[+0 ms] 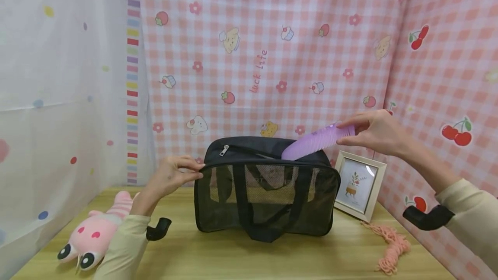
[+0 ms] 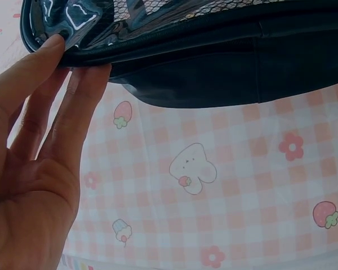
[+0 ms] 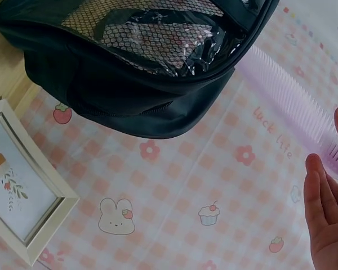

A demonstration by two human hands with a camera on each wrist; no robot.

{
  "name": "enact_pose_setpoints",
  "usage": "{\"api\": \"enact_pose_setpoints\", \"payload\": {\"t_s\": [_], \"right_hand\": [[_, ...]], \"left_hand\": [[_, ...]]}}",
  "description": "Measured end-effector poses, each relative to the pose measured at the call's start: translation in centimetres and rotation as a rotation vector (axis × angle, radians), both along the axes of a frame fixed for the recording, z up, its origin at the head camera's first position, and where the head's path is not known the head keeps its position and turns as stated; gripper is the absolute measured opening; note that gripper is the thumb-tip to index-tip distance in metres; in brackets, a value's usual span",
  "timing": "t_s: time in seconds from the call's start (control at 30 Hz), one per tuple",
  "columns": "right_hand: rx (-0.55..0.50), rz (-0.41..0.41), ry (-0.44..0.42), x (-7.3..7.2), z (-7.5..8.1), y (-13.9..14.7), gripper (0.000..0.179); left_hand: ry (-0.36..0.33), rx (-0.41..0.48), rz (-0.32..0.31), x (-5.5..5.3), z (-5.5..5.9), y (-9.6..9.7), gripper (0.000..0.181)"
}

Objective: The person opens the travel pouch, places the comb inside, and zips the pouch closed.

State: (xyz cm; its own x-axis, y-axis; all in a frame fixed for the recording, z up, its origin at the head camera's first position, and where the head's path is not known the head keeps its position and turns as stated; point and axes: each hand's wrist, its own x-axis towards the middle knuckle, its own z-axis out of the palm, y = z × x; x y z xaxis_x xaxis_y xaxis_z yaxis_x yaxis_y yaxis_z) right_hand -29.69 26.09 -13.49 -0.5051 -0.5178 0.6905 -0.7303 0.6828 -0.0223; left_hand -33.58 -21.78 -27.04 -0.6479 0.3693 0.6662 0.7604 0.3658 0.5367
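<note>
the right hand [image 1: 375, 132] pinches one end of a purple comb [image 1: 317, 141] between thumb and fingers; the left hand [image 1: 169, 178] is clamped on the top left corner of a black bag [image 1: 215, 211], thumb in front, fingers behind. the bag's top is unzipped, its zip pull [image 1: 224, 150] toward the left end. the comb slants across that opening, far tip hidden within, most of its length outside, so it is neither fully in nor clear. the zipper edges could snag its teeth. on the tabletop [image 1: 218, 258], a picture frame [image 1: 357, 187] leans right of the bag, pink yarn [image 1: 394, 247] lies nearer, and a pink plush toy [image 1: 93, 232] lies left, partly behind the left arm.
</note>
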Motion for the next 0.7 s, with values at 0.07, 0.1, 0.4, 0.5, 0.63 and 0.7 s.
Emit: {"api": "enact_pose_setpoints", "payload": {"t_s": [0.07,0.1,0.4,0.5,0.63,0.7], "right_hand": [[0.001,-0.009,-0.031,-0.1,0.1,0.0,0.033],[-0.003,-0.011,-0.049,-0.2,0.1,0.0,0.032],[-0.034,-0.016,-0.182,-1.3,-0.8,-0.3,0.029],[-0.042,-0.045,-0.196,-1.5,-1.0,-0.4,0.031],[-0.059,-0.058,-0.220,-1.9,-1.5,-0.6,0.032],[-0.056,-0.051,-0.228,-2.1,-1.8,-0.7,0.033]], "left_hand": [[0.001,-0.007,0.008,0.0,0.0,0.1,0.020],[0.005,-0.011,0.014,0.0,0.0,0.1,0.020],[-0.017,-0.024,0.029,0.2,-0.1,0.2,0.019],[-0.020,-0.011,0.009,0.2,0.0,0.2,0.019],[-0.003,0.006,-0.012,0.1,0.0,0.1,0.019],[0.003,0.007,-0.010,0.0,0.1,0.0,0.019]]}}
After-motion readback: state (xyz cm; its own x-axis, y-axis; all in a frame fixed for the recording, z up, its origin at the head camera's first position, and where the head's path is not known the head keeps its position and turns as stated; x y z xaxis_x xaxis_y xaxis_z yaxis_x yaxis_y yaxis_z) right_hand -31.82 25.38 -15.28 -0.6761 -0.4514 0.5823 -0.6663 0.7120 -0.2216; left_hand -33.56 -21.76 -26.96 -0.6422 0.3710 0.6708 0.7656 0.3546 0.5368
